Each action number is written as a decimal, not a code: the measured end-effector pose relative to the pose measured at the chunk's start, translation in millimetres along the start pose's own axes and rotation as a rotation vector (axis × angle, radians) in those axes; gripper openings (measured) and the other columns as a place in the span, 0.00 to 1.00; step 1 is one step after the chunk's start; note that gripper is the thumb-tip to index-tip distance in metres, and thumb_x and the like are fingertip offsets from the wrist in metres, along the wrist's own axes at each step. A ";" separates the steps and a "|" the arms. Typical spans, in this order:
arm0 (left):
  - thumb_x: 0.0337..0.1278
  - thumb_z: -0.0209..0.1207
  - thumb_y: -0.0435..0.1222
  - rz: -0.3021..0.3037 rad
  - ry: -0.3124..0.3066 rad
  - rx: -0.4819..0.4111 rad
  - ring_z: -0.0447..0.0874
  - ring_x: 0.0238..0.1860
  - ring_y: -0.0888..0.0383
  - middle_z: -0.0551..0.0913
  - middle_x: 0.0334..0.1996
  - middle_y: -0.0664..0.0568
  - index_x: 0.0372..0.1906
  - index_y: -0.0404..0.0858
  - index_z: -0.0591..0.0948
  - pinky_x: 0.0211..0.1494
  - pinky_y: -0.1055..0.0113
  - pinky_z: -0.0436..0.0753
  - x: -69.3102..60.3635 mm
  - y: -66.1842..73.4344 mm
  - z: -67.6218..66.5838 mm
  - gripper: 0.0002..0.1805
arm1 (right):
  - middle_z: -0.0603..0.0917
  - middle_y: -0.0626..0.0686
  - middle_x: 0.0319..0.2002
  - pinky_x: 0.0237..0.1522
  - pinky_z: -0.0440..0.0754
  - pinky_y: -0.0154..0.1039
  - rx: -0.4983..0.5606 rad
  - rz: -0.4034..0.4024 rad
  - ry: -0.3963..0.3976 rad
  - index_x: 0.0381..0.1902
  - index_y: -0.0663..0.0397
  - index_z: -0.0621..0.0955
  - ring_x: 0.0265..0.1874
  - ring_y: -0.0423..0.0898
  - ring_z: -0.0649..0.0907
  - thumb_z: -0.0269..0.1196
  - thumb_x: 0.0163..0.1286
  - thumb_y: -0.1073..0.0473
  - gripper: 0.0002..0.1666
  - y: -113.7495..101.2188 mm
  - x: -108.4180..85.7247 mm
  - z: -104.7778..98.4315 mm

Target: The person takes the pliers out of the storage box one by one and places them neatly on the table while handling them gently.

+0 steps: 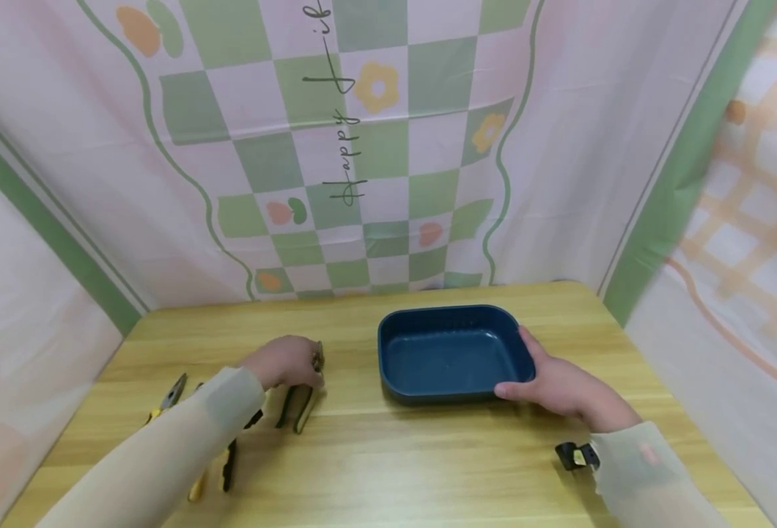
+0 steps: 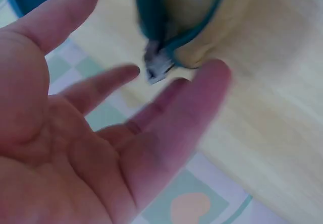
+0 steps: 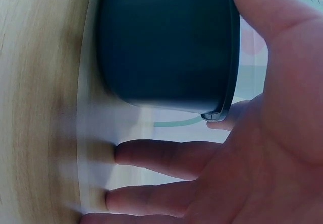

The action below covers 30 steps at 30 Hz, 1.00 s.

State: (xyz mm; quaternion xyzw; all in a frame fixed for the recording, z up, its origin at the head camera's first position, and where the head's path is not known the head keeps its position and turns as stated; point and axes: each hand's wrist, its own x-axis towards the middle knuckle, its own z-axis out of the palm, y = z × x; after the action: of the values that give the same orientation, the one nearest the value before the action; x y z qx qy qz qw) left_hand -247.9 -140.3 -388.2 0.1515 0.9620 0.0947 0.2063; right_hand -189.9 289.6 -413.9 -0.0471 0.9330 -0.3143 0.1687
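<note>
My left hand (image 1: pixel 288 361) is over a pair of pliers (image 1: pixel 304 411) on the left part of the table. Their green-and-tan handles point toward me. In the left wrist view the fingers are spread about the blurred metal head of the pliers (image 2: pixel 157 66), not closed round it. At the near right corner of a dark blue rectangular tray (image 1: pixel 454 356), my right hand (image 1: pixel 560 385) lays its thumb along the front wall and its index finger by the right side. The other fingers of that hand (image 3: pixel 166 158) are straight and spread. Nothing lies inside the tray.
Needle-nose pliers (image 1: pixel 174 390) with a yellow-and-black grip lie left of my left forearm. A black handle (image 1: pixel 229 466) and a yellow handle (image 1: pixel 197 488) show beside the sleeve, which partly hides these tools. A patterned curtain (image 1: pixel 375 147) hangs behind the wooden table (image 1: pixel 388 469).
</note>
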 end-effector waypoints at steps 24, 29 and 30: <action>0.47 0.76 0.42 0.073 0.079 0.063 0.78 0.56 0.38 0.79 0.56 0.33 0.64 0.24 0.72 0.60 0.48 0.75 -20.3 -4.1 28.7 0.42 | 0.58 0.80 0.68 0.57 0.69 0.67 0.001 -0.014 -0.007 0.77 0.56 0.28 0.61 0.73 0.70 0.68 0.59 0.30 0.77 -2.4 -2.2 -0.2; 0.47 0.76 0.42 0.073 0.099 0.046 0.80 0.54 0.39 0.79 0.55 0.33 0.62 0.24 0.73 0.58 0.48 0.76 -31.0 -7.9 36.9 0.41 | 0.58 0.81 0.67 0.56 0.70 0.66 0.000 -0.020 -0.008 0.77 0.56 0.28 0.60 0.73 0.71 0.68 0.59 0.31 0.77 -3.1 -3.1 -1.1; 0.47 0.76 0.42 0.072 0.101 0.045 0.80 0.54 0.38 0.79 0.56 0.33 0.63 0.24 0.73 0.58 0.48 0.76 -32.8 -8.5 38.4 0.41 | 0.58 0.81 0.67 0.57 0.69 0.66 0.003 -0.017 -0.009 0.77 0.56 0.28 0.60 0.73 0.71 0.68 0.59 0.31 0.77 -3.2 -3.3 -1.2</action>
State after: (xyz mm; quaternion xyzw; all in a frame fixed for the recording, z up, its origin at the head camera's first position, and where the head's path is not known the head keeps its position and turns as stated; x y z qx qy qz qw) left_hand -205.2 -154.5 -412.6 0.1855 0.9671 0.0879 0.1506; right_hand -187.3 288.4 -410.1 -0.0561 0.9313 -0.3170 0.1704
